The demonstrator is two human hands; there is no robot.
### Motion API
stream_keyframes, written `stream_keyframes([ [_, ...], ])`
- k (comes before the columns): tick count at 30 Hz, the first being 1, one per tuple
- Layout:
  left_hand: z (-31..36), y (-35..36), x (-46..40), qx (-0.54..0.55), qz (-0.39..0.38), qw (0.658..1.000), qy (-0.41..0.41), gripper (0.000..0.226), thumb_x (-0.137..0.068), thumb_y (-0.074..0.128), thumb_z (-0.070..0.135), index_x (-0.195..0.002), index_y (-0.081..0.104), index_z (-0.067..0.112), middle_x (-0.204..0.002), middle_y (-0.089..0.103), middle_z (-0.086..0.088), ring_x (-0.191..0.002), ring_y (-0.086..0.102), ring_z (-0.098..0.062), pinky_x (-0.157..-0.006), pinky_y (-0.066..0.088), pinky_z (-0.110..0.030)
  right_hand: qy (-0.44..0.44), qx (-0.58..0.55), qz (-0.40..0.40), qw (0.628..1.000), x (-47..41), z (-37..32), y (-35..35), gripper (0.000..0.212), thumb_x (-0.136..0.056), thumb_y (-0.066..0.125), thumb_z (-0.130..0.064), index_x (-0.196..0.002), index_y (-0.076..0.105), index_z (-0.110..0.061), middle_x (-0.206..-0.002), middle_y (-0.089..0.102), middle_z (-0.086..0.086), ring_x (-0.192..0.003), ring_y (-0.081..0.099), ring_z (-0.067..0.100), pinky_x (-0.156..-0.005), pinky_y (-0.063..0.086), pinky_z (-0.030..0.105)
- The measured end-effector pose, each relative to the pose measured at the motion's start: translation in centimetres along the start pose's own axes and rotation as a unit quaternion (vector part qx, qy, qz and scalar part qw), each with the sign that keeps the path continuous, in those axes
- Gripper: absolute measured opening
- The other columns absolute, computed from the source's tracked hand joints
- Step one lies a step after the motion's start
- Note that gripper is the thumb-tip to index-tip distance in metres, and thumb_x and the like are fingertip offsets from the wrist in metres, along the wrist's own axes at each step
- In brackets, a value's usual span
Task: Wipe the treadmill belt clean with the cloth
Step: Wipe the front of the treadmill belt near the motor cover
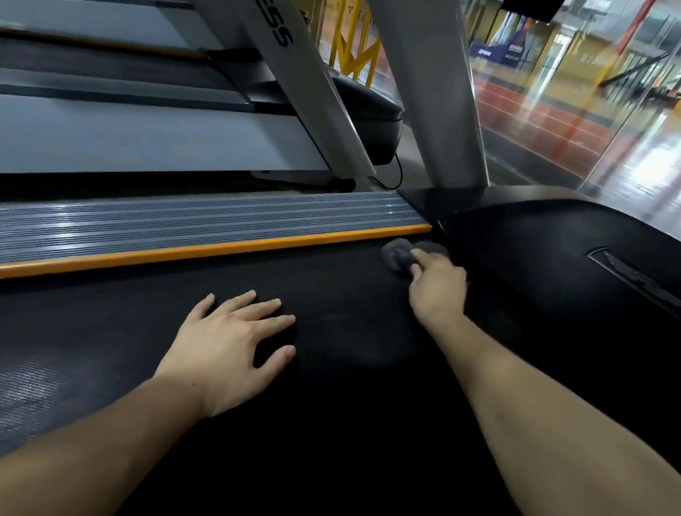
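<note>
The black treadmill belt (295,454) fills the lower part of the head view. My right hand (438,286) reaches to the belt's far end and grips a small dark grey cloth (396,255), bunched against the belt beside the motor cover. My left hand (230,345) lies flat on the belt nearer to me, fingers spread and straight. Part of the cloth is hidden under my right fingers.
A grey ribbed side rail with an orange edge strip (176,247) borders the belt on the left. The black motor cover (601,267) rises at the belt's far end. Two grey uprights (417,44) slant up behind it. Another treadmill stands to the left, a glass wall to the right.
</note>
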State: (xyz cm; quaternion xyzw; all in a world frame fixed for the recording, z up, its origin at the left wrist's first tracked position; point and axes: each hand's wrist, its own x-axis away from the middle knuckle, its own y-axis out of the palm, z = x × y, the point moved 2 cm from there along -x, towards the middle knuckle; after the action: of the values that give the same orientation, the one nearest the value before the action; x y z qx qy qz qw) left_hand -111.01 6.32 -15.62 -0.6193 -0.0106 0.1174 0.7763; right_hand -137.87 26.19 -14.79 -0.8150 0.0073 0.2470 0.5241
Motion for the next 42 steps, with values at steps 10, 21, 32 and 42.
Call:
stream_keyframes([
  [10, 1.0, -0.7, -0.2, -0.024, -0.022, 0.999, 0.024, 0.060, -0.095, 0.023, 0.071, -0.147, 0.045, 0.048, -0.158, 0.037, 0.024, -0.152, 0.024, -0.006, -0.123, 0.025, -0.042, -0.120, -0.039, -0.036, 0.991, 0.3, 1.0, -0.8, 0.033, -0.092, 0.059, -0.014, -0.124, 0.067, -0.021, -0.125, 0.066, 0.007, -0.112, 0.061, 0.032, -0.101, 0.045, 0.035],
  [21, 5.3, 1.9, 0.6, -0.015, 0.004, 0.998, -0.056, 0.063, -0.097, 0.023, 0.070, -0.154, 0.032, 0.044, -0.168, 0.022, 0.012, -0.158, 0.001, -0.018, -0.122, 0.000, -0.063, -0.255, -0.106, -0.041, 0.960, 7.5, -4.8, -0.8, 0.032, -0.089, 0.067, -0.017, -0.120, 0.070, -0.017, -0.119, 0.070, 0.001, -0.103, 0.065, 0.024, -0.093, 0.046, 0.036],
  [32, 5.8, 1.5, 0.7, -0.008, 0.017, 0.999, -0.041, 0.062, -0.096, 0.027, 0.072, -0.150, 0.042, 0.045, -0.163, 0.030, 0.018, -0.156, 0.011, -0.010, -0.126, 0.007, -0.052, -0.019, -0.026, -0.029, 0.999, 3.3, 2.4, -2.8, 0.034, -0.093, 0.057, -0.024, -0.127, 0.064, -0.023, -0.125, 0.065, 0.009, -0.107, 0.062, 0.038, -0.096, 0.047, 0.045],
  [42, 5.6, 1.5, 0.9, -0.002, 0.017, 0.999, -0.030, 0.062, -0.095, 0.027, 0.073, -0.148, 0.044, 0.046, -0.162, 0.032, 0.020, -0.155, 0.014, -0.011, -0.126, 0.010, -0.050, -0.109, -0.043, -0.042, 0.992, 2.9, 2.5, -3.2, 0.034, -0.094, 0.058, -0.016, -0.127, 0.065, -0.019, -0.127, 0.066, 0.009, -0.115, 0.061, 0.031, -0.103, 0.043, 0.035],
])
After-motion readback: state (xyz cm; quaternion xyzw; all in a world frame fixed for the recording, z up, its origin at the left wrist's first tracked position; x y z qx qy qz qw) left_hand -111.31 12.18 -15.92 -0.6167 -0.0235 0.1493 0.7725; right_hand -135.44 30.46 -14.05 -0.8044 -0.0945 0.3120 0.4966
